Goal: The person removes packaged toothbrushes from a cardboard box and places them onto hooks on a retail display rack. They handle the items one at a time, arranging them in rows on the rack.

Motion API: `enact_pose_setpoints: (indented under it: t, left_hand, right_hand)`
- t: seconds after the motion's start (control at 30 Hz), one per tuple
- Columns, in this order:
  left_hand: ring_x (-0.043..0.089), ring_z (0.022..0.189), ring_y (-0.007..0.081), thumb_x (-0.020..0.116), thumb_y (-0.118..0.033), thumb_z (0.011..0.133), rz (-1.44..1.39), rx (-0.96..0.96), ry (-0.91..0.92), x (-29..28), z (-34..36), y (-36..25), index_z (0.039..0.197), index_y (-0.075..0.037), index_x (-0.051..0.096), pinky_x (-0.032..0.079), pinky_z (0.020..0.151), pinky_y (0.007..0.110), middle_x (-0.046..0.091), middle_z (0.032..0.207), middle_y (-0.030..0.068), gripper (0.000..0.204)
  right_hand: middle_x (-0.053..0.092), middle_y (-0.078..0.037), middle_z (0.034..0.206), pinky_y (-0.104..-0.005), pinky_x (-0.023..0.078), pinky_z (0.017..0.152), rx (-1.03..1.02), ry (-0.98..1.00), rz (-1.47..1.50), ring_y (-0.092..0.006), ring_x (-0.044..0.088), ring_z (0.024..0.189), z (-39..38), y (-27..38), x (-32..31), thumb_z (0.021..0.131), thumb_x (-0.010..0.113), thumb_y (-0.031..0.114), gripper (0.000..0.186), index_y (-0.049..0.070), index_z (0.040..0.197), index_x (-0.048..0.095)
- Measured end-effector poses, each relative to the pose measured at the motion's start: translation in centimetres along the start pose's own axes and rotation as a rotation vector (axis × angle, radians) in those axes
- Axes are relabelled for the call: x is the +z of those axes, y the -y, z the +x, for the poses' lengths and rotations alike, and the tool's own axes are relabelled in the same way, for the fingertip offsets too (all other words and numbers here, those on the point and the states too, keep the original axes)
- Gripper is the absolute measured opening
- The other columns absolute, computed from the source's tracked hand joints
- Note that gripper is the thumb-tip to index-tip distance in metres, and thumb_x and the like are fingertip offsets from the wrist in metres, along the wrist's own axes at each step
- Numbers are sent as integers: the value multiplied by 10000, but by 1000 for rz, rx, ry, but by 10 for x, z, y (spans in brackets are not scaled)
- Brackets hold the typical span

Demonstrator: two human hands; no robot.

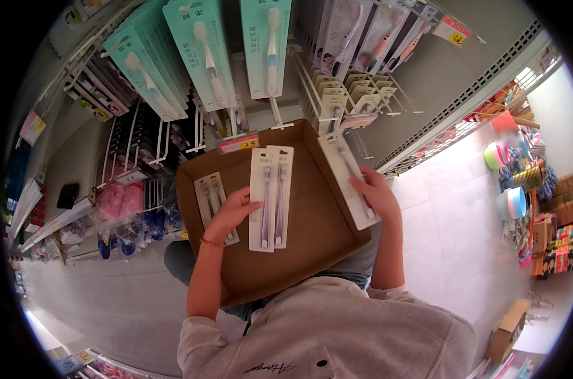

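Observation:
A shallow cardboard box rests on my lap. My left hand is closed on the edge of two overlapping toothbrush packs, pale cards with purple-handled brushes, held upright over the box. In my right hand, pinched by its edge, is another toothbrush pack; it tilts over the box's right wall, its top near the rack. More toothbrush packs lie in the left side of the box, partly hidden by my left hand.
Teal toothbrush packs hang on hooks ahead, above the box. Small packs fill lower hooks to the right, near a price tag. Bare metal hooks jut toward the box. Pink plastic-wrapped goods hang at left. Colourful buckets stand across the aisle.

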State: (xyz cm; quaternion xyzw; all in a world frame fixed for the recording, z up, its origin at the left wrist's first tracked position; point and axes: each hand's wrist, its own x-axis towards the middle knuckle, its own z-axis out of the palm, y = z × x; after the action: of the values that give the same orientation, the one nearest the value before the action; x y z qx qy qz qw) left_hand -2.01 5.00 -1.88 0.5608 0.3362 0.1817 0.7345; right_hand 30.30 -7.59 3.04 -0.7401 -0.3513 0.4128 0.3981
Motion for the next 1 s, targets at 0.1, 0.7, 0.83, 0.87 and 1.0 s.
enact_pose_setpoints:
  t: [0.1, 0.7, 0.83, 0.87, 1.0]
  left_hand:
    - [592, 916, 94, 552, -1, 868, -9, 0, 119, 5, 1, 6, 1166, 15, 537, 479, 788, 256, 631, 1039, 47, 299]
    - [503, 672, 37, 582, -90, 872, 273, 52, 176, 17, -2, 12, 1112, -10, 559, 421, 553, 222, 605, 811, -1, 254]
    - [519, 734, 49, 584, -72, 861, 293, 58, 192, 17, 1, 14, 1069, 25, 551, 437, 615, 232, 620, 849, 32, 232]
    - [533, 769, 56, 586, -60, 854, 302, 3, 200, 18, 0, 8, 1051, 42, 547, 450, 654, 239, 629, 865, 51, 224]
    - [522, 739, 59, 587, -72, 860, 368, 8, 175, 23, -9, -10, 1034, 41, 557, 443, 634, 241, 624, 836, 43, 210]
  right_hand:
    - [633, -82, 901, -238, 471, 664, 8, -85, 312, -111, 590, 763, -7, -26, -30, 877, 594, 175, 389, -18, 1205, 514]
    - [611, -260, 1002, -407, 447, 807, -306, -783, -283, -385, 579, 950, 122, -83, -63, 913, 508, 309, 519, -39, 1294, 447]
    - [618, -228, 954, -387, 453, 776, -359, -782, -300, -345, 598, 875, 163, -89, -68, 914, 505, 348, 538, -10, 1310, 439]
    - [617, -236, 978, -394, 452, 792, -381, -773, -314, -358, 600, 904, 171, -90, -69, 915, 501, 355, 544, -9, 1313, 435]
    - [570, -271, 1154, -431, 428, 900, -193, -467, -720, -398, 553, 1076, 167, -66, -70, 853, 579, 381, 609, -31, 1284, 454]
